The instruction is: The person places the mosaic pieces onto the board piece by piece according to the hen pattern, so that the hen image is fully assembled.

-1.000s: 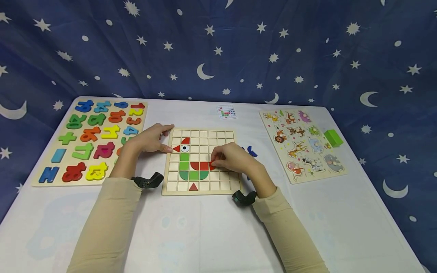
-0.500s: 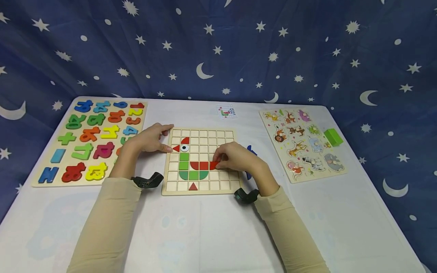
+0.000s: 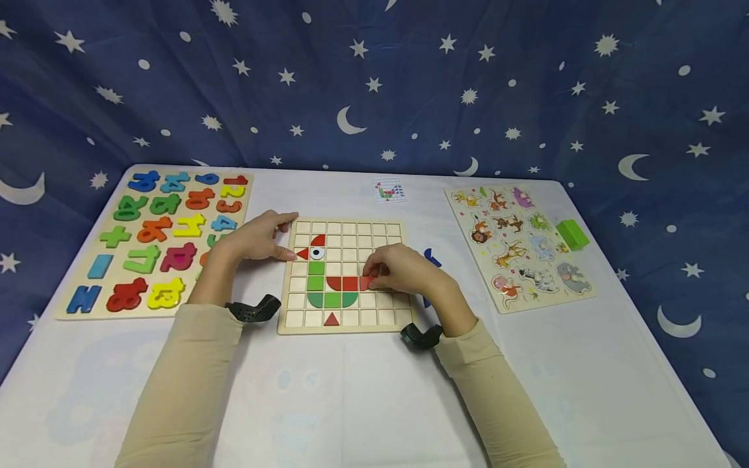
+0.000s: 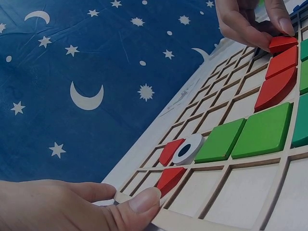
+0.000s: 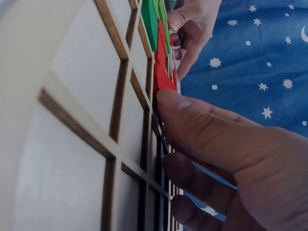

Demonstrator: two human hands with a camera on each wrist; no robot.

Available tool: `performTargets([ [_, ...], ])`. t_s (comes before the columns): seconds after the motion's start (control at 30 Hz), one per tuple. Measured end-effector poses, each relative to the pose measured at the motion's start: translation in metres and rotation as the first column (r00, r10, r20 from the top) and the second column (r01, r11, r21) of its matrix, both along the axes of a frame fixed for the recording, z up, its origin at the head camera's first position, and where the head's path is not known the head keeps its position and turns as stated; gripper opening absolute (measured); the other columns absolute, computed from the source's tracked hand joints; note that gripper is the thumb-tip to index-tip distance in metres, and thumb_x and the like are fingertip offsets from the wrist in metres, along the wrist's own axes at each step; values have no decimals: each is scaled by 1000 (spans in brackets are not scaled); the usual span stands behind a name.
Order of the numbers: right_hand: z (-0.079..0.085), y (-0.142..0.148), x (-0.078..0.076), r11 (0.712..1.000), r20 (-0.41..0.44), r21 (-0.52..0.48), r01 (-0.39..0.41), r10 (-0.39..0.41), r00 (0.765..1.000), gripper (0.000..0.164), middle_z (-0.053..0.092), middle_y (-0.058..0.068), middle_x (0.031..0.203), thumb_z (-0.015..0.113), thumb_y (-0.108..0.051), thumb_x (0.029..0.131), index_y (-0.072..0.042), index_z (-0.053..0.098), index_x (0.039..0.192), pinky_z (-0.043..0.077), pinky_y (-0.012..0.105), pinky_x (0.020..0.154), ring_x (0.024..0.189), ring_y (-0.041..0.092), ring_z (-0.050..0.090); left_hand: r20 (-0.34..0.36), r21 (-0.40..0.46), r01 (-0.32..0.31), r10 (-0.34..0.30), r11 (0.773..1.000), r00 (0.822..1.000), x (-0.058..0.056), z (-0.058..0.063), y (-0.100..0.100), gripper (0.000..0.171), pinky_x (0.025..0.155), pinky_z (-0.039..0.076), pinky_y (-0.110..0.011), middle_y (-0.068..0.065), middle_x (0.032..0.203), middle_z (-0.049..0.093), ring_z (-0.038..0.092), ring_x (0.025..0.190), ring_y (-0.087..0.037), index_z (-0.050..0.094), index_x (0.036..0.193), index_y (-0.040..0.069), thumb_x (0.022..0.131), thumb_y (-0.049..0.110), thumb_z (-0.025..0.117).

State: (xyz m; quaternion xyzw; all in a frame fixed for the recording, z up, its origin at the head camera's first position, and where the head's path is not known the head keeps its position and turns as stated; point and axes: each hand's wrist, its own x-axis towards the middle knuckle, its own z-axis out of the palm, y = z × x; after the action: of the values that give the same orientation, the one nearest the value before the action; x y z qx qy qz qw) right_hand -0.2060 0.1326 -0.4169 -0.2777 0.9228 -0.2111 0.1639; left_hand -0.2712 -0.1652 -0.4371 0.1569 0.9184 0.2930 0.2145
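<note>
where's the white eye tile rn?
Head view: the white eye tile sits in the upper left of the gridded board, just right of the red beak triangle, between a red piece above and a green square below.

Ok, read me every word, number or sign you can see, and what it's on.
"1": red piece on the number board
"2": yellow piece there
"3": orange piece there
"4": blue piece there
"+": green piece there
The board's other shapes: too small, blurred or covered to be sure.
Text on the small card, if any: too small.
</note>
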Motion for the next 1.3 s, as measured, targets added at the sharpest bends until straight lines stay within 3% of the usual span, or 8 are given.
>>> performTargets([
  [0.47,-2,0,-1,1000,-2,1,0,0,1000,12,59,-5,79,75,-20,82,-18,66,89,44,25,70,76,12,53,-6,0,3,-3,1000,1000,0,0,0,92,94,33,-44,-14,115,44,38,106,-27,29,149,7,75,27,80],
  [1.3,-1,0,0,1000,-36,28,1,0,999,13,63,-6,87,75,-21,82,-17,70,93,45,25,74,80,13,55,-7,11,5,-5,1000,1000,1,0,0,92,91,33,-43,-14,114,44,38,104,-27,29,149,6,75,27,80],
])
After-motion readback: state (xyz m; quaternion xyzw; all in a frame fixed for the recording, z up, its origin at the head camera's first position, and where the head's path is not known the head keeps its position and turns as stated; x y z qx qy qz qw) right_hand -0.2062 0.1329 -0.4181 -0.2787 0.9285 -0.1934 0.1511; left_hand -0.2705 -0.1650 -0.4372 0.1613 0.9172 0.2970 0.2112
